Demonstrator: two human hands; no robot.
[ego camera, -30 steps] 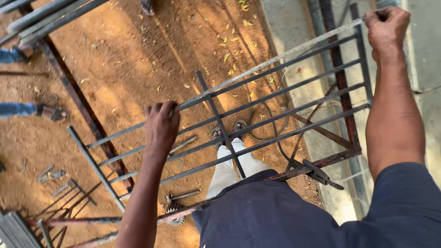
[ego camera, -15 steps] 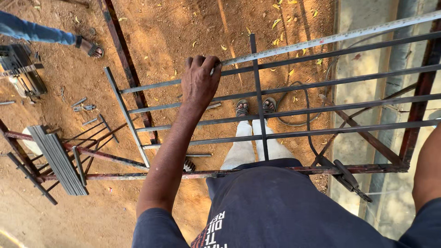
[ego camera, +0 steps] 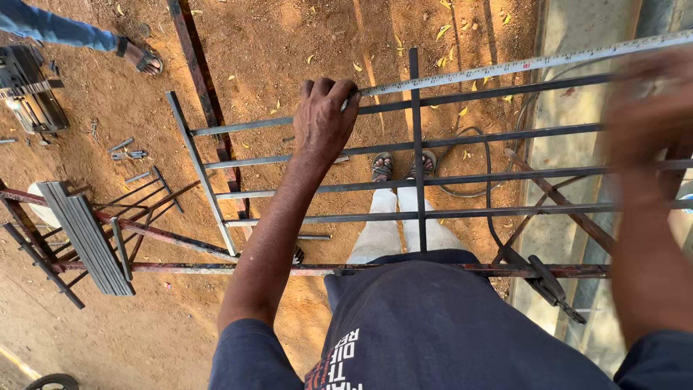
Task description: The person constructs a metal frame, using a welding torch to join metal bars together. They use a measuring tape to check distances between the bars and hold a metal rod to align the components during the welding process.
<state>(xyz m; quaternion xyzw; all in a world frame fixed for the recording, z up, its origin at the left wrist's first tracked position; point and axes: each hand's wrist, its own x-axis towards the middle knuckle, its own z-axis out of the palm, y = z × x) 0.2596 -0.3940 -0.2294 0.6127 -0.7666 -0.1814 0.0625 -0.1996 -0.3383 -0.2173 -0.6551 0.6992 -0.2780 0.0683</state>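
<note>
A dark metal grille (ego camera: 505, 173) with several horizontal bars and one upright bar lies raised in front of me, over red dirt. Along its far bar runs a silver tape measure (ego camera: 520, 66). My left hand (ego camera: 325, 119) is closed over that far bar at the near end of the tape. At the right edge my right hand (ego camera: 650, 108) is a blur above the grille's right end, and its grip cannot be made out. My own sandalled feet (ego camera: 401, 165) show through the bars.
Another person's sandalled foot (ego camera: 141, 58) and a dark machine (ego camera: 29, 90) are at the upper left. Grey metal strips (ego camera: 86, 238) lie stacked on a rusty stand. A rusty bar (ego camera: 433, 269) with a clamp (ego camera: 552, 285) crosses near me. A concrete kerb (ego camera: 570, 94) runs along the right.
The view has swung left and down. My left hand has stayed on the far bar. My right hand has left the grille's far corner and is now moving, blurred.
</note>
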